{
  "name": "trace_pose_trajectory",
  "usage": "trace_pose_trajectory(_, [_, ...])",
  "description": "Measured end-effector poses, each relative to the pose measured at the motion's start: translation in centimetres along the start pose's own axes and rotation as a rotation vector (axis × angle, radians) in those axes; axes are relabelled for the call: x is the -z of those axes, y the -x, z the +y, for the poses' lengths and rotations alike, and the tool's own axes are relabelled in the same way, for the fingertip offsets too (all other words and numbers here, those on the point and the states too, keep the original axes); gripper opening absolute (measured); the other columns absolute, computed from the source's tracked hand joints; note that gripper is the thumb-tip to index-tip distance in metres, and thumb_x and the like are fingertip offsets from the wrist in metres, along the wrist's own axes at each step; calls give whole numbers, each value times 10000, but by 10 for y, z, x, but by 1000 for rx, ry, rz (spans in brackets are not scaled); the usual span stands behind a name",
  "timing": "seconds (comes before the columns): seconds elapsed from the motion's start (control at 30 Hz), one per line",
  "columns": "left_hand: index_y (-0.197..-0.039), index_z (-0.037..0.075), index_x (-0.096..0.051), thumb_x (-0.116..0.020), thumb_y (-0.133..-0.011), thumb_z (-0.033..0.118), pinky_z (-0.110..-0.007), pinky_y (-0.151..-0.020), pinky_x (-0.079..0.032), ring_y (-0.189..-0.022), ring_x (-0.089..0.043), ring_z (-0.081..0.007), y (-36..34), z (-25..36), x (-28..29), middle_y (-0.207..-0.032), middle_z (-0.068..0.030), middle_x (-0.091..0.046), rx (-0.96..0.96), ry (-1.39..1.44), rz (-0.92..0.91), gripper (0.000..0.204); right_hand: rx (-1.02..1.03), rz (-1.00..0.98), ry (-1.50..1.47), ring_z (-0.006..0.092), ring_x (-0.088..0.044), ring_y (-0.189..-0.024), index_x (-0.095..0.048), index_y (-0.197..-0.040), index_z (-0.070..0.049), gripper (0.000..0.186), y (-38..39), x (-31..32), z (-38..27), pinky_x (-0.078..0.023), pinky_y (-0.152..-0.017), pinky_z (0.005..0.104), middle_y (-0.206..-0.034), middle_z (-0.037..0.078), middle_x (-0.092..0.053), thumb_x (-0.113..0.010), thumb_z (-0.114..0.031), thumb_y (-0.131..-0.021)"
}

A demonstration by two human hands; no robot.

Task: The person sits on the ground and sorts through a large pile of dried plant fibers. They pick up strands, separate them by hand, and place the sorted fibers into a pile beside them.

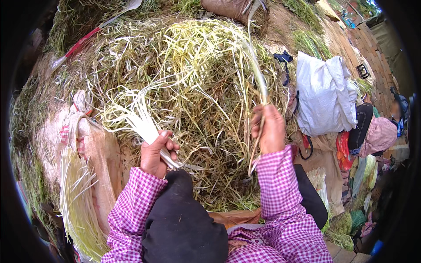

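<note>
My left hand is closed around a bundle of white stalks that look like blanched chives. Their loose pale leaves fan out to the upper left, and the cut ends poke out below my fingers. My right hand grips a few long thin strands, pale and blurred above the fist, brownish below it. Between and beyond both hands spreads a large heap of withered leaves. Fresher yellow-green leaves lie on top of its far side.
Neatly laid pale stalks lie at the left beside a beige sack. A white woven sack stands at the right, near a dark strap. A red-and-white pole lies far left. Another person in a checked garment is at far right.
</note>
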State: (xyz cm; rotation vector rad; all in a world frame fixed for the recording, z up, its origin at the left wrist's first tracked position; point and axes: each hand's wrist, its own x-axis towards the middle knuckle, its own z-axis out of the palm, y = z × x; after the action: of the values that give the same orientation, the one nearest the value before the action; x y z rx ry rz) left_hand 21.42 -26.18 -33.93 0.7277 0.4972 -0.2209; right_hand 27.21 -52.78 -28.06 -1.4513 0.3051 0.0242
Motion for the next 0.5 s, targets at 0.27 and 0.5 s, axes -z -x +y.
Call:
trace_pose_trajectory(0.27, [-1072,-23,-516,-611,-804,36,-239,-458,-514,-752,-646,-238,-4,4,-14,-873,-157,-637,-6,-143,5,291,-255,-582,48,90,-566,-603,-566,-884,10,179,70,-76,79,-471,-560,223,-688,42,-595,-498,-153,-909])
trace_pose_trajectory(0.5, [-1034,-44,-470,-592,-757,-62,-242,-413,-493,-709,-647,-232,7,7,-8,-810,-172,-630,-27,-137,55,303,-232,-555,136,81,-536,-722,-606,-957,31,152,75,-85,79,-449,-668,228,-775,25,-606,-573,-70,-848])
